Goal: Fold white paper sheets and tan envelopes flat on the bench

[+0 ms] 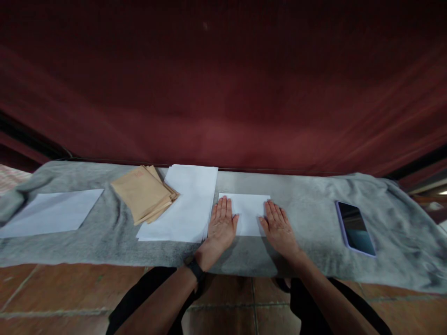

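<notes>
Paper [248,216] lies with its long axis crosswise, left grip [222,224] flat on its left end, right grip [279,229] flat at its right, neither pinching.

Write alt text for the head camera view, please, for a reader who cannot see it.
A person's left hand and right hand lie flat on opposite ends of a small white sheet on a gray cloth. To the left are larger white sheets and brown envelopes; to the right, a phone.
</notes>
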`<action>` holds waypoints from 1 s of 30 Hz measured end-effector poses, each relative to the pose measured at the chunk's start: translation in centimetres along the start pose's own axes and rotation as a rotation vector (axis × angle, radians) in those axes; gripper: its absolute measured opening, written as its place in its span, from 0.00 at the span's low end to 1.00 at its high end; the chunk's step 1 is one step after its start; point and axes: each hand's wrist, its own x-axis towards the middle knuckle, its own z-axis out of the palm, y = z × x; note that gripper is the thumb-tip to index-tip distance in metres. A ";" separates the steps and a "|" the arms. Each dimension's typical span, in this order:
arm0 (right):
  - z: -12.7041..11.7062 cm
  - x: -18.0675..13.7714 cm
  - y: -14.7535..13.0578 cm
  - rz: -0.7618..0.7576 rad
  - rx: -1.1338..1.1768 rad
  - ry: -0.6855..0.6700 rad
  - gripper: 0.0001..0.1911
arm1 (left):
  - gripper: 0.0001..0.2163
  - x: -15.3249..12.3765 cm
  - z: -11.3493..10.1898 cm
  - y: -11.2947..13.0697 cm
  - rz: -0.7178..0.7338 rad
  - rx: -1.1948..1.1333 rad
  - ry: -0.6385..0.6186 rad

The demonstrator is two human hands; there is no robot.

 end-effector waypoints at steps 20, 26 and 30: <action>-0.4 3.6 -3.8 -0.052 0.162 -0.115 0.27 | 0.26 1.5 0.0 3.4 0.190 -0.136 -0.023; 0.2 4.5 -4.0 -0.017 0.064 -0.089 0.27 | 0.26 2.7 0.0 2.7 0.195 -0.094 -0.039; 0.5 4.9 -4.1 -0.001 0.030 -0.080 0.26 | 0.25 3.3 -0.1 2.6 0.181 -0.068 -0.039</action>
